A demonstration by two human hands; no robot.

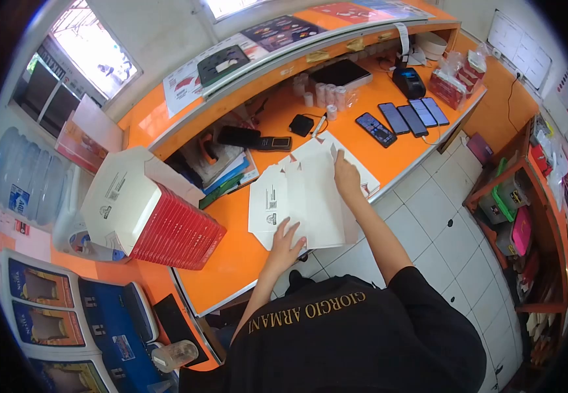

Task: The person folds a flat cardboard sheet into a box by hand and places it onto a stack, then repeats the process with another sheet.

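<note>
A flat white cardboard box blank (303, 203) with printed black marks lies on the orange counter, one panel bent up along its right side. My left hand (285, 247) rests on its near edge, fingers spread. At the upper right of the blank, my right hand (347, 175) is closed on the edge of the raised panel; its fingertips are partly hidden. More white board shows beneath and beyond that panel. To the left stands a tall stack of folded red-and-white cardboard boxes (179, 226), the top one showing its white inside.
Several phones (415, 119) lie along the counter (228, 262) at the right, near a card terminal (408, 82). Paper rolls (329, 96) stand under the raised shelf. A dark handset (274, 143) lies behind the blank. A clear cup (174, 355) is at the lower left.
</note>
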